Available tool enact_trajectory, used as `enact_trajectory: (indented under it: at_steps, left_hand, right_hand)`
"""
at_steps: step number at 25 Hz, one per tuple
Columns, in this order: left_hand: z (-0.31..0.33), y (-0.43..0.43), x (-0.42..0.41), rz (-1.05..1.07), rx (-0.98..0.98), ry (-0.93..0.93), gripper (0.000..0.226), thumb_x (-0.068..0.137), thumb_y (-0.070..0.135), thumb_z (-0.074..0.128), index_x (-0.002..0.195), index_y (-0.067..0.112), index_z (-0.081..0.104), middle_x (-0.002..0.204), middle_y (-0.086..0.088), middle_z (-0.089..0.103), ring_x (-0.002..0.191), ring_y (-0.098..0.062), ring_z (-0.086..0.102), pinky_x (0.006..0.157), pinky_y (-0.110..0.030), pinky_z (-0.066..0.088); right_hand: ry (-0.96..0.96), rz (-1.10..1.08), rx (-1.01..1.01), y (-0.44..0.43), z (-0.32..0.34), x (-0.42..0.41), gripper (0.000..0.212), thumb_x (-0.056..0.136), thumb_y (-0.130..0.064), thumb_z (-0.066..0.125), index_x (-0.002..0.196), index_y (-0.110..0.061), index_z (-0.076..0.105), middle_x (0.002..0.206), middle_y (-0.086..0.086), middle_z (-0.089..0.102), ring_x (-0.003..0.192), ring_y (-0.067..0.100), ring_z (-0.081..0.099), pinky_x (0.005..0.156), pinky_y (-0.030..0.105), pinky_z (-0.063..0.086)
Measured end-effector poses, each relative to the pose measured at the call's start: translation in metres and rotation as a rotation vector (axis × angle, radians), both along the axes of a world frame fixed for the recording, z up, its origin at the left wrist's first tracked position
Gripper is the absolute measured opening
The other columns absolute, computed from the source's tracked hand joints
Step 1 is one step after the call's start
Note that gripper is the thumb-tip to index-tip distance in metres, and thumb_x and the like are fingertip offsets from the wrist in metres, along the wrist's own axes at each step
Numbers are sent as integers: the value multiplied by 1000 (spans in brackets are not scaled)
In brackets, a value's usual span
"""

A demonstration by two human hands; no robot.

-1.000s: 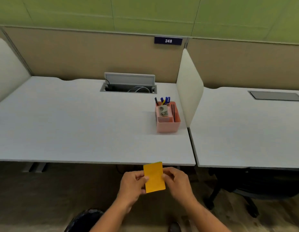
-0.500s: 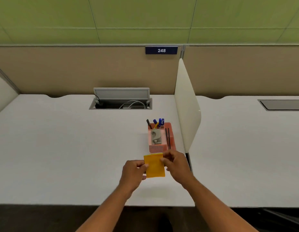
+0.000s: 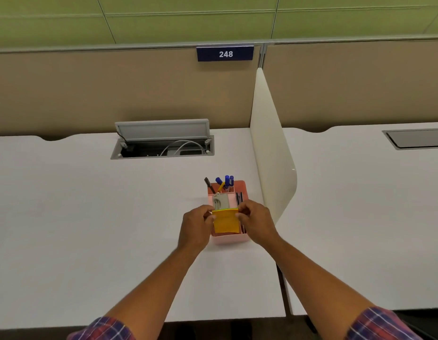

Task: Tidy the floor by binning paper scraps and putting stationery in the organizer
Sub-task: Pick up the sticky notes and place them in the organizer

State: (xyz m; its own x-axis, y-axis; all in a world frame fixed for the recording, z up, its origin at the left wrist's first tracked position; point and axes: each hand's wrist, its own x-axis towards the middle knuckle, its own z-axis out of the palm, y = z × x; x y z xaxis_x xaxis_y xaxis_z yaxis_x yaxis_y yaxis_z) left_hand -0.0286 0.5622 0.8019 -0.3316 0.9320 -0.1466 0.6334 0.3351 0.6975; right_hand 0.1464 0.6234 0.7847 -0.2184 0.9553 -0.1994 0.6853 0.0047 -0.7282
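Observation:
A pink desk organizer [image 3: 241, 186] stands on the white desk [image 3: 90, 204] beside the divider. Blue pens [image 3: 229, 181], a black pen and a grey stapler [image 3: 220, 201] stick out of its compartments. A yellow sticky-note pad [image 3: 225, 223] is held upright over the organizer's front compartment, its lower edge at or inside the rim. My left hand [image 3: 197, 225] pinches the pad's left edge and my right hand [image 3: 256, 223] pinches its right edge. The front of the organizer is partly hidden by the pad and my hands.
A white curved divider [image 3: 272, 155] rises right of the organizer, separating a second desk [image 3: 360, 204]. An open cable hatch [image 3: 162, 143] with white cables sits at the back. A beige partition carries a "248" plate [image 3: 225, 54]. The desk's front edge is near my elbows.
Both hands carried the yellow pad from below the desk edge up and forward over the desk to the organizer. The view moved closer to the desk.

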Motion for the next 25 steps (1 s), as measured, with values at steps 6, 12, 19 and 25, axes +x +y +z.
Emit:
enact_trajectory:
  at_steps: [6, 12, 19, 25]
  left_hand:
    - [-24, 0, -13, -139, -82, 57, 25, 104, 27, 60, 119, 17, 77, 114, -4, 80, 101, -17, 72, 82, -17, 49]
    - [-33, -1, -11, -204, -110, 39, 20, 98, 18, 69, 115, 14, 80, 111, -7, 80, 97, -16, 70, 87, -20, 50]
    - [-34, 9, -11, -249, -111, 104, 23, 98, 19, 69, 121, 15, 71, 125, -10, 76, 108, -27, 74, 95, -30, 62]
    - [-38, 9, -8, -217, -118, 128, 25, 99, 22, 68, 123, 16, 67, 129, -9, 74, 110, -29, 74, 93, -32, 63]
  right_hand:
    - [-222, -8, -42, -21, -29, -6, 7, 97, -29, 69, 103, -25, 67, 101, -4, 75, 95, 19, 71, 91, 43, 57]
    - [-362, -18, 52, -27, -42, -16, 11, 101, -32, 62, 106, -33, 71, 100, -9, 77, 95, 16, 71, 79, 33, 37]
    - [-374, -39, 111, -30, -46, -21, 12, 100, -32, 64, 109, -32, 73, 108, -7, 76, 105, 18, 68, 82, 35, 35]
    - [-422, 1, 195, -44, -58, -22, 30, 101, -33, 64, 131, -25, 64, 135, 0, 63, 121, 20, 59, 98, 41, 48]
